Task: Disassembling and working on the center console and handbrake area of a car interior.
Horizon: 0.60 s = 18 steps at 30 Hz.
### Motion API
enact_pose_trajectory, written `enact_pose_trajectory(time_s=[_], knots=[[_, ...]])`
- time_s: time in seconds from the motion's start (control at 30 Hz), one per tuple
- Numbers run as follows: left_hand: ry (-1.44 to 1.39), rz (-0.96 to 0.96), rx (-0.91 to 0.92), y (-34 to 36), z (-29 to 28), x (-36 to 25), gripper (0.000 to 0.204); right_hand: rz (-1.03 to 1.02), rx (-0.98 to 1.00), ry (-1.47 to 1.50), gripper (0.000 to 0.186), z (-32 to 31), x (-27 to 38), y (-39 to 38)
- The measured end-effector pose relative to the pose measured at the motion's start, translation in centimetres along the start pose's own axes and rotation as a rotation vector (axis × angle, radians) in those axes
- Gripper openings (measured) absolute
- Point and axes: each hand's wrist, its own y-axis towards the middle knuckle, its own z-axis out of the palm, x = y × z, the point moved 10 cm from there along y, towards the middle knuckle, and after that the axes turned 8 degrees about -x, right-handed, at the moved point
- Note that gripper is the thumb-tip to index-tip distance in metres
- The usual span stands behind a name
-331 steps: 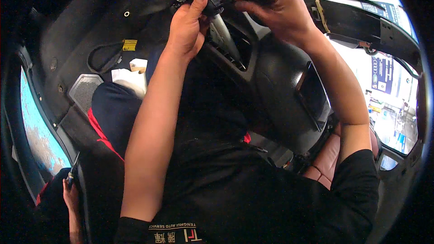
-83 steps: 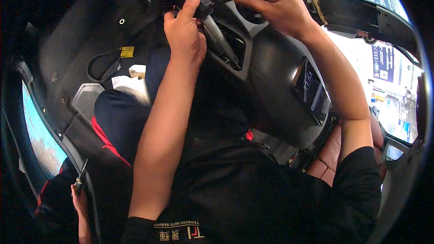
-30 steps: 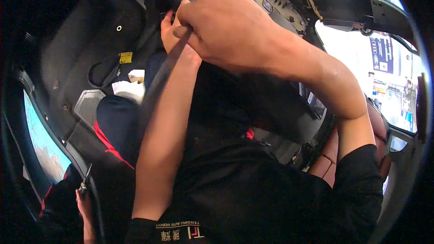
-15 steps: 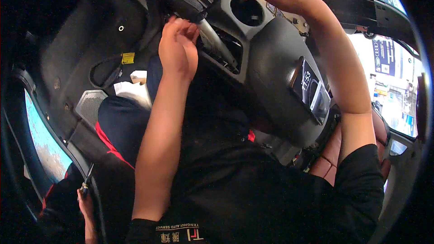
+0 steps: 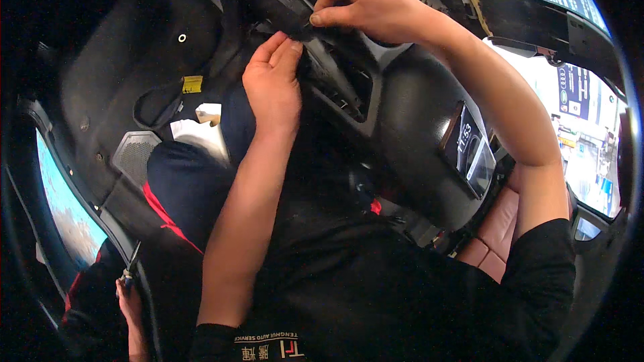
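Observation:
Beside a black sleeve-like piece [image 5: 282, 0] on the car's interior trim, my left hand [image 5: 272, 84] has its fingers bent and pressed together; what they hold is hidden in the dark. My right hand [image 5: 369, 10] is just above and right of it, thumb and forefinger pinched at the piece's edge on something small and dark. Below them a metal tube [image 5: 335, 77] lies in a recess of the black center console [image 5: 409, 127]. A phone [image 5: 466, 147] with a lit screen rests on the console's right side.
At the left are a speaker grille [image 5: 134, 154], white papers [image 5: 194, 137], a yellow tag [image 5: 192, 84] and a window [image 5: 67, 194]. Another person's hand [image 5: 129, 302] with a pointed tool shows at lower left. A brown leather seat [image 5: 483, 248] is at lower right.
In the last half second my right hand has come down and left toward my left hand, whose fingertips have shifted slightly right. The long black strip seen earlier in my right hand is out of sight.

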Motion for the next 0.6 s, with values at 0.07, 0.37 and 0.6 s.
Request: enact_pose_trajectory(time_s=[0.07, 0.37, 0.6], knots=[[0.158, 0.073, -0.082, 0.0, -0.6, -0.6, 0.031, 0.066, 0.004, 0.066, 0.025, 0.3, -0.9, 0.1], [0.448, 0.087, -0.066, 0.4, -0.5, -1.5, 0.031, -0.156, -0.07, -0.559, 0.036, 0.1, 6.6, -2.0], [0.443, 0.168, -0.018, -0.1, 2.2, -1.9, 0.038, 0.175, -0.016, 0.168, 0.047, -0.7, 0.1, -0.6]])
